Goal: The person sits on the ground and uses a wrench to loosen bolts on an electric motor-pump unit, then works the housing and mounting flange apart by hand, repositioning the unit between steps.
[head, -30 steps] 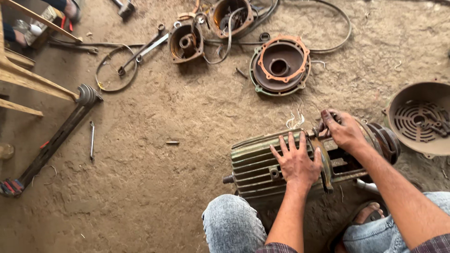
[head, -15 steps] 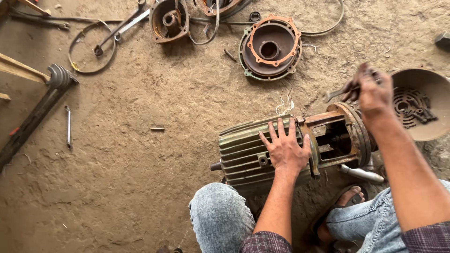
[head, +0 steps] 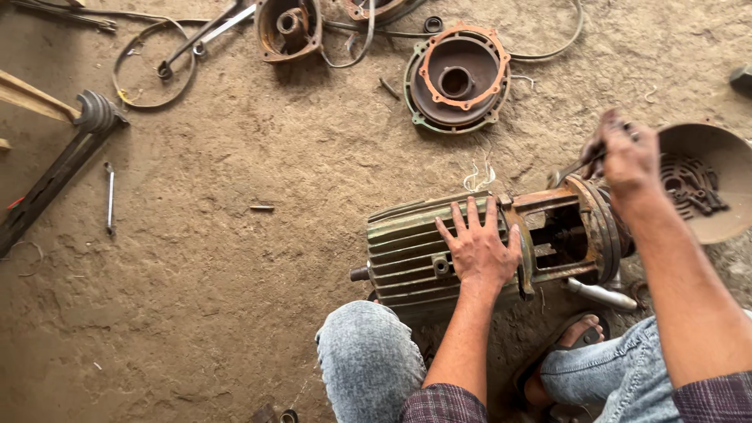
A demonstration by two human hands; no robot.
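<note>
Two bare hands are seen at a single ribbed green motor housing [head: 415, 251] that lies on its side on the dirt floor [head: 235, 298], between the person's knees. The left hand [head: 479, 249] is laid flat on the ribs with fingers spread, gripping nothing. The right hand [head: 627, 157] is closed around a dark tool [head: 570, 171] above the rusty end frame [head: 576, 231]; the tool's kind cannot be told. One round metal bowl-like cover [head: 721, 227] is set at the right edge, with a dark slotted grille [head: 688, 184] inside it. One round end cover with an orange gasket [head: 457, 77] lies further up, one rusty casing [head: 288, 27] beside it. One small spanner [head: 110, 198] and one bolt [head: 262, 208] lie well apart at the left. No package or label is visible.
</note>
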